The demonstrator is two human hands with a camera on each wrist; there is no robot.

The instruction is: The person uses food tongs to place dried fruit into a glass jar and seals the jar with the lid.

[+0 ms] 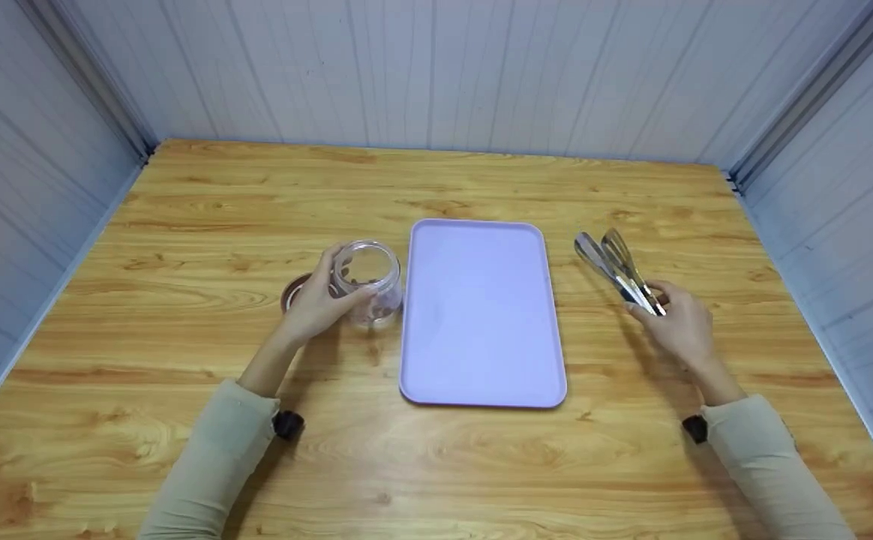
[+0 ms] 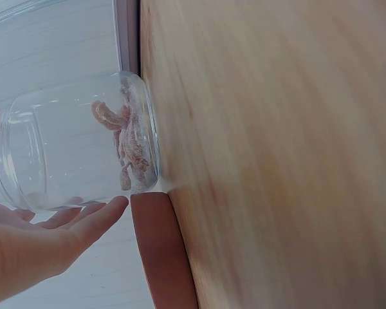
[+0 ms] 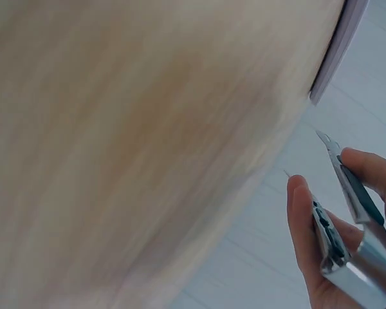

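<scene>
My left hand [image 1: 320, 304] grips a clear glass jar [image 1: 388, 300] near its open mouth, thumb on the near side and fingers around the far side. In the left wrist view the jar [image 2: 71, 141] stands upright on the table, with wrinkled brownish dried pieces [image 2: 132, 145] at its bottom. A reddish-brown lid [image 2: 161, 251] lies right beside it, partly hidden behind the hand in the head view. My right hand [image 1: 680, 322] holds metal tongs [image 1: 616, 266] above the table, thumb and fingers on either arm. The tongs' ends are apart, pointing away from me, with nothing between them.
A shallow lilac tray [image 1: 481, 315] lies on the wooden table [image 1: 436, 465] between the two hands, close to the jar's right side. Pale panelled walls [image 1: 436, 75] enclose the table at the back and both sides.
</scene>
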